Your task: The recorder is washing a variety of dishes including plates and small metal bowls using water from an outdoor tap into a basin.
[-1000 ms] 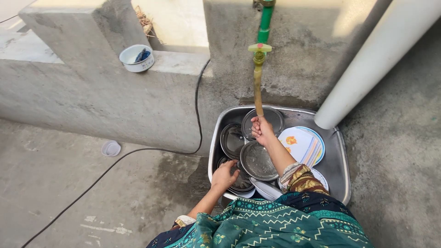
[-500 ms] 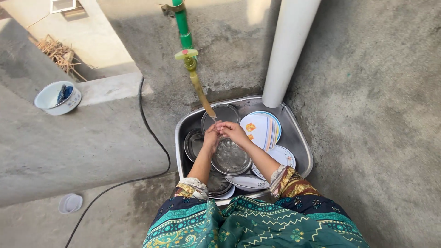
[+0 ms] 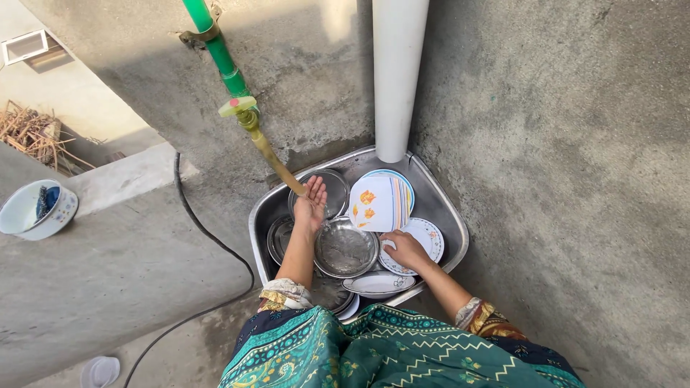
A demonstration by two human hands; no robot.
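At centre frame, the hands are seen parted, where half a second ago both were joined under the tap (image 3: 251, 118). The left hand (image 3: 311, 203) is held up beneath the spout with its fingers spread and released, nothing grasped. The right hand (image 3: 406, 249) is now lowered to the right and laid on the rim of a white patterned plate (image 3: 425, 231), fingers curled over it; whether the plate is truly gripped cannot be told. From this, rinsing of the hands is judged to be giving way to handling of the dishes. A steel bowl (image 3: 346, 248) with water in it lies between the two hands, inside the steel tub (image 3: 445, 215), which is set against the wall below a white pipe (image 3: 397, 79). A white plate with orange flowers (image 3: 374, 203) is propped at the tub's back. No packages, labels or signs are seen; a white bowl (image 3: 32, 212) is placed on the ledge at far left.
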